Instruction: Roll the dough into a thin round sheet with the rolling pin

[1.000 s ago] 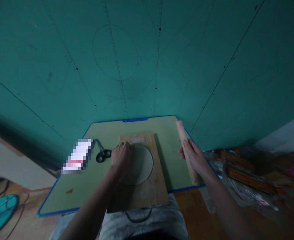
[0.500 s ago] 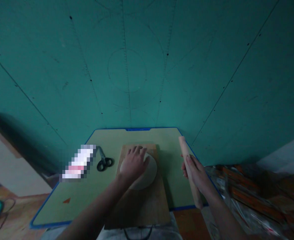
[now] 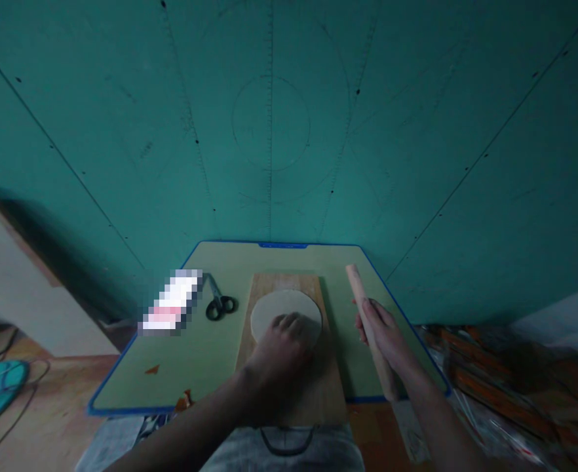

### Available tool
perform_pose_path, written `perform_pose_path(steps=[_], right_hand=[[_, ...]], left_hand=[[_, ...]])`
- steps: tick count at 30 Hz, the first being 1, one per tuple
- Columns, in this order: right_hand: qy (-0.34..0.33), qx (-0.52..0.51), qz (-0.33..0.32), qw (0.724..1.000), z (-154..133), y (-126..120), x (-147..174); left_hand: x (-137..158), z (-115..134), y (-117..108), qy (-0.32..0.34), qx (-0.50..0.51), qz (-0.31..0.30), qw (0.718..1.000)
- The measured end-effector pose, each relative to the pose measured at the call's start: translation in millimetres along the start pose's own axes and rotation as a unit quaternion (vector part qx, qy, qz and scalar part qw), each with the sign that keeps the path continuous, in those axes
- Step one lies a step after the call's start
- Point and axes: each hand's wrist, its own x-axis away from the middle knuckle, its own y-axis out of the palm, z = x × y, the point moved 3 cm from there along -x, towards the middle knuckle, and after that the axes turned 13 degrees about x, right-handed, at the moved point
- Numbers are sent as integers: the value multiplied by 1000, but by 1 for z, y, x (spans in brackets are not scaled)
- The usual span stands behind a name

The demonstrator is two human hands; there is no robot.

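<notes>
A flat, round sheet of dough [image 3: 279, 303] lies on a wooden cutting board [image 3: 293, 412]. My left hand [image 3: 285, 347] is at the near part of the dough, its fingers curled inward against it; the fingertips are hidden beneath the hand. To the right of the board, my right hand [image 3: 382, 328] is wrapped around the middle of a wooden rolling pin [image 3: 356, 278], held tilted, its far end pointing up and away.
Black-handled scissors [image 3: 219, 303] and a blurred-out white and pink object [image 3: 173, 303] lie on the left of the blue-edged table [image 3: 181, 347]. An orange scrap [image 3: 152, 370] sits near its front. A green wall [image 3: 289, 183] stands behind; plastic-wrapped items [image 3: 485, 380] are at right.
My left hand has come back from the far left part of the dough to its near part, fingers now curled. The view has shifted slightly. My right hand still holds the rolling pin.
</notes>
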Motion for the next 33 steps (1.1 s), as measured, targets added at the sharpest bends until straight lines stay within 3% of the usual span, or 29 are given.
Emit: perform_pose_path(steps=[6, 13, 18, 20, 23, 27, 33], right_hand=[[-3, 17, -7, 1000, -9, 3, 3], [7, 11, -19, 1000, -14, 5, 5], [6, 27, -29, 999, -13, 7, 5], [-12, 48, -36, 998, -14, 7, 7], [-79, 116, -45, 989, -20, 14, 13], [-240, 253, -66, 935, -45, 50, 29], [-334, 422, -126, 833, -80, 120, 44]], left_hand=[[4, 3, -3, 53, 3, -30, 998], [13, 2, -3, 24, -3, -3, 1000], [19, -2, -2, 30, -7, -16, 999], [28, -2, -2, 29, 8, 2, 1000], [50, 6, 0, 23, 40, 76, 996], [74, 28, 5, 15, 76, 169, 983], [74, 38, 7, 81, 241, 163, 953]])
